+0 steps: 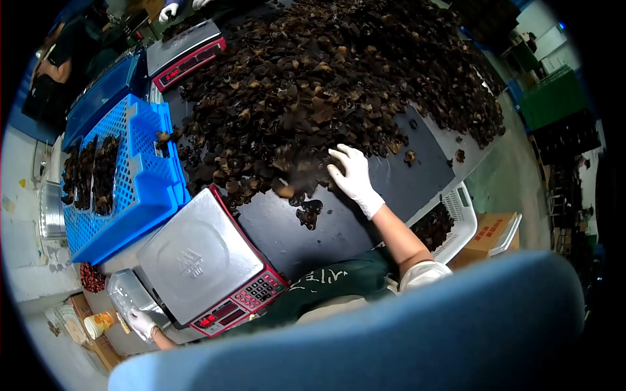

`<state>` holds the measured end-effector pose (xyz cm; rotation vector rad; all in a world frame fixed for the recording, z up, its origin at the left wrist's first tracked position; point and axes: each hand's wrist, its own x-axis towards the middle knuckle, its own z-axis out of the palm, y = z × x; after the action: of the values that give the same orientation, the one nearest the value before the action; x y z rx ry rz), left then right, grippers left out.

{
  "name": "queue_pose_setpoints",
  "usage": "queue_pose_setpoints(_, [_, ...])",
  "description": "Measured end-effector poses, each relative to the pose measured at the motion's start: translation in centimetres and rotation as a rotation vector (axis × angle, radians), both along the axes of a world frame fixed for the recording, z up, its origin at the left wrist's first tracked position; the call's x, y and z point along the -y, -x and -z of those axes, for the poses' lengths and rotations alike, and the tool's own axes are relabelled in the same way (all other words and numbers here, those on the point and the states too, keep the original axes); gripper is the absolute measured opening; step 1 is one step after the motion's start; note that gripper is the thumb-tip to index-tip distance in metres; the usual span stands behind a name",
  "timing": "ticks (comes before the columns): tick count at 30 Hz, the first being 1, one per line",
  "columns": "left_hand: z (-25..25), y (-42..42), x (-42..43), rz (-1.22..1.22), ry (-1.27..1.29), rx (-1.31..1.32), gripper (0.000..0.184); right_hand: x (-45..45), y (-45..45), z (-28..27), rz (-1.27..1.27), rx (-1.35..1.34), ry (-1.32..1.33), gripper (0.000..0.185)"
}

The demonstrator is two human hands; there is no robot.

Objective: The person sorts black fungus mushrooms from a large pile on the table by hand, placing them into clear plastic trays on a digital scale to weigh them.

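Blur hides whether the half-open right hand point(352, 174) touches the dark, curly pieces point(293, 124) beside and beyond it. The left hand point(140, 322), fingers partly hidden, holds a clear tray point(128, 291).

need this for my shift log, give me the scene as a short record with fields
left hand: white glove, holding clear plastic container
right hand: white glove, fingers spread, at near edge of dark pile
near scale: steel plate, red frame, display lit
far scale: beside pile, display lit
blue crate: holds dark pieces in clear packaging
white basket: dark pieces inside
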<state>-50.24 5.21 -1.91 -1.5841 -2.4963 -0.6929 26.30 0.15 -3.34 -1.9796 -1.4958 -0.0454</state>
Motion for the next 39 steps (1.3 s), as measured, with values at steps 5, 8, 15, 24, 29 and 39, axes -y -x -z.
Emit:
queue_pose_setpoints(5, [-5.0,-7.7,1.4,0.028,-0.328,-0.215,0.018,3.0,4.2,-0.3,-0.348,0.144,0.245,0.050])
queue_pose_setpoints(8, [-7.9,-14.9,4.1,0.230,-0.289,-0.238,0.015,6.1,5.4,-0.2,-0.485,0.079,0.244,0.048])
queue_pose_setpoints(15, [-7.6,-22.4,8.3,0.822,-0.051,-0.195,0.016,11.2,3.0,-1.4,-0.443,-0.039,0.108,0.045])
queue_pose_setpoints(24, [-9.5,-39.5,8.3,1.075,-0.022,0.074,0.039,3.7,6.1,-1.4,-0.305,-0.017,-0.002,0.040])
queue_pose_setpoints(29, [-6.1,-47.9,4.8,1.115,0.446,-0.591,0.057,-1.6,12.6,-0.3,-0.364,0.233,0.352,0.066])
queue_pose_setpoints(39, [0.8,-50.2,2.5,1.078,0.750,-0.717,0.016,7.5,8.9,-0.1,-0.729,0.067,0.236,0.040])
